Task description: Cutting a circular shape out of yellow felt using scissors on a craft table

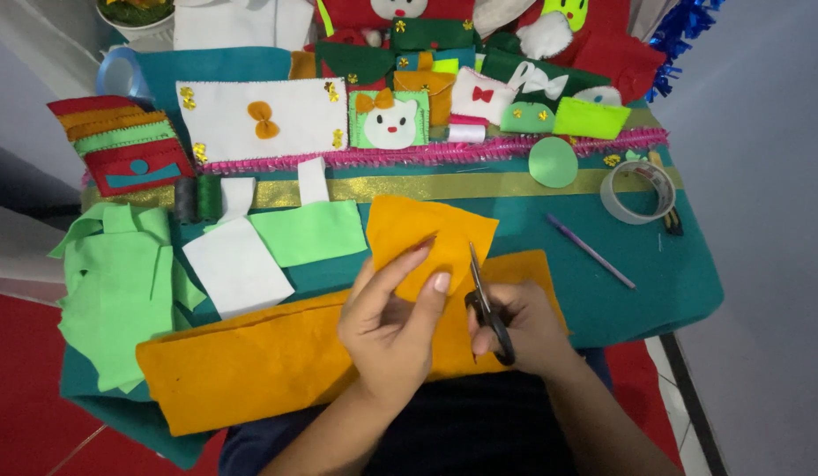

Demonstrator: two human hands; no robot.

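The left hand (387, 322) has its grip clamped on a small piece of orange felt (427, 242), thumb on top and fingers beneath, holding it up just above the table (665, 291), which is covered in teal cloth. The right hand (519, 330) has its grip closed through the handles of a pair of black scissors (487, 304); the blades point away from the person and meet the right edge of the held felt. Beneath both hands lies a long orange felt strip (250, 361), stretching across the near edge of the table. To the left sits a heap of light green felt scraps (118, 282), with a white felt piece (237, 264) and a green felt rectangle (310, 231) just beside it. On the right, well apart from the hands, lie a purple pencil (591, 251) and a roll of clear tape (638, 189). A green felt circle (553, 162) rests near a pink fringe trim (427, 154), behind which finished felt pouches are lined up.
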